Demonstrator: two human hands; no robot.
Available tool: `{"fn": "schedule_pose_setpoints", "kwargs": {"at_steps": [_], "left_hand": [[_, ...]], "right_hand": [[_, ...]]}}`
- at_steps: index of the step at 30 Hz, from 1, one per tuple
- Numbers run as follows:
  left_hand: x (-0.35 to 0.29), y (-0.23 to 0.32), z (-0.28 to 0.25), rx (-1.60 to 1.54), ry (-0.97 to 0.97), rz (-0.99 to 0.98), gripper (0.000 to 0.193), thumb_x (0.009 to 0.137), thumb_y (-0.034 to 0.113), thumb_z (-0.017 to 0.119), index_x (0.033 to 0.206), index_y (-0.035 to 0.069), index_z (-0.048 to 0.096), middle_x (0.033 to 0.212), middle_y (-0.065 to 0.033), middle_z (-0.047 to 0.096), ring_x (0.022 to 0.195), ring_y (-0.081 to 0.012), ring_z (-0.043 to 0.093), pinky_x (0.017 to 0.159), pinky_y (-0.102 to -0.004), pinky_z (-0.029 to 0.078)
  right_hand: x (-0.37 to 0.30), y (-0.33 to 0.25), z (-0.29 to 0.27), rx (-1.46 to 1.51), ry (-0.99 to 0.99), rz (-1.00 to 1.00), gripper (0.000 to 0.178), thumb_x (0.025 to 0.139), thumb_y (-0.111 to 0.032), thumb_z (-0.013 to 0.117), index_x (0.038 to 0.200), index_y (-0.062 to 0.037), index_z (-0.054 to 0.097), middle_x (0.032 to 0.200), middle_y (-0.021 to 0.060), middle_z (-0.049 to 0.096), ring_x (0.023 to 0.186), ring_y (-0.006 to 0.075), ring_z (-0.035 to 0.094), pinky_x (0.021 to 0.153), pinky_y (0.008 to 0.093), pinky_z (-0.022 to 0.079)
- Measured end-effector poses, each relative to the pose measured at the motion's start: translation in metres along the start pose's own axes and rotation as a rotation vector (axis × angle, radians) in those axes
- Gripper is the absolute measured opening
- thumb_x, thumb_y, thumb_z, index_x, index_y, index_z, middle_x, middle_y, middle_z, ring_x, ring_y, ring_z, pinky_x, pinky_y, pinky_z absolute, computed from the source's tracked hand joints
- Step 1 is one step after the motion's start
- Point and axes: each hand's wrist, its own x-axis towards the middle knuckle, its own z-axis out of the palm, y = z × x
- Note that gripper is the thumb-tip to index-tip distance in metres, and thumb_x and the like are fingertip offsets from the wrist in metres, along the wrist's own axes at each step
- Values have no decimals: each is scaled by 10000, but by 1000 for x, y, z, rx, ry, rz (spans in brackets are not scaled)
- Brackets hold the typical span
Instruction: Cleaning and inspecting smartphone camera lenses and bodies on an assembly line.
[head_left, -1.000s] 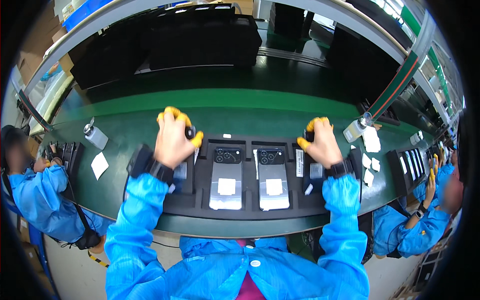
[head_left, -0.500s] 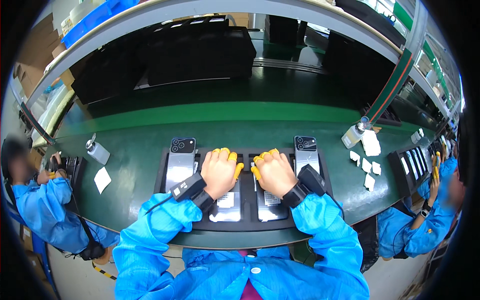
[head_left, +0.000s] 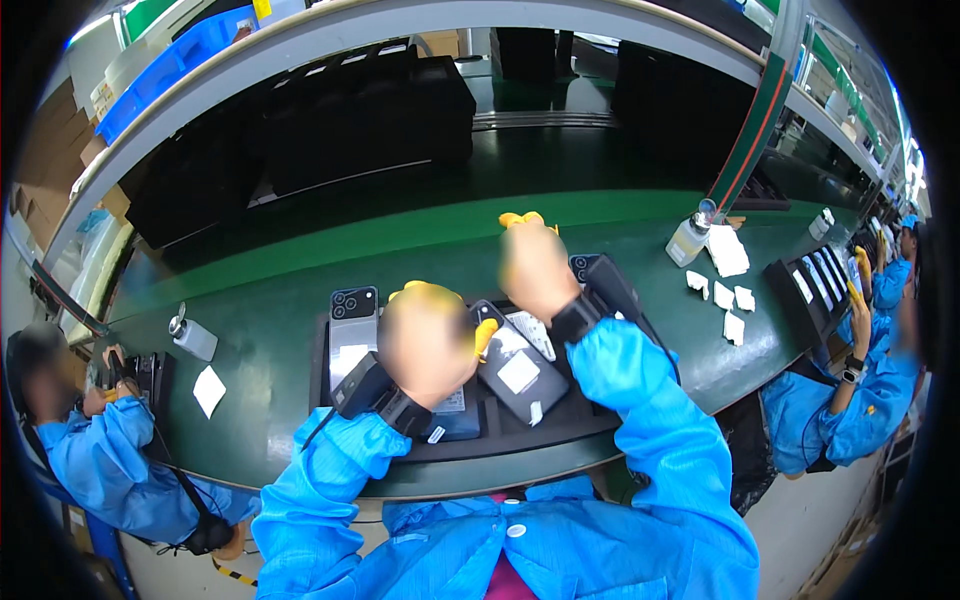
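Note:
A black tray on the bench holds several phones. My left hand, with yellow finger cots, is over the tray's left half above a dark phone. Its thumb is out beside a tilted dark phone bearing white labels; whether it touches is unclear. Its other fingers are blurred and partly hidden. My right hand, also in yellow cots, is raised past the tray's far edge, fingers curled together; anything in them is hidden. At the far left of the tray lies a silver phone. Another phone is mostly behind my right wrist.
A white pump bottle and a white sheet are left of the tray. Another bottle and several white scraps are on the right. A black rack stands farther right. Co-workers sit on both sides; dark boxes fill the back.
My right hand has risen away from the tray. The phone by it now lies tilted in the middle. My left hand has shifted slightly. The whole view has turned a little.

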Motion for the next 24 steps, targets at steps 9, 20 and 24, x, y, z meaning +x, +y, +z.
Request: {"fn": "schedule_pose_setpoints", "kwargs": {"at_steps": [9, 20, 24], "left_hand": [[-4, -31, -4, -7, 115, -129, 367, 664, 219, 830, 912, 5, 663, 1038, -165, 574, 972, -359, 569, 842, -425, 485], [13, -32, -11, -14, 171, 6, 321, 629, 202, 802, 861, 17, 679, 1039, -150, 587, 966, -344, 588, 828, -416, 499], [47, -32, -4, 40, 106, -93, 322, 657, 227, 801, 887, 25, 702, 1061, -163, 600, 996, -353, 591, 865, -419, 505]], "right_hand": [[-48, -50, -6, -42, -510, 151, 629, 811, -311, 703, 1282, 44, 485, 1189, 269, 516, 1103, 475, 531, 898, 505, 497], [-38, -48, -13, 147, -308, 177, 844, 741, -258, 741, 1408, 45, 324, 1228, 338, 457, 1111, 524, 495, 959, 501, 468], [-17, -30, 12, -95, -275, 249, 722, 752, -372, 757, 1264, 72, 506, 1159, 307, 499, 1030, 441, 513, 868, 489, 490]]}}
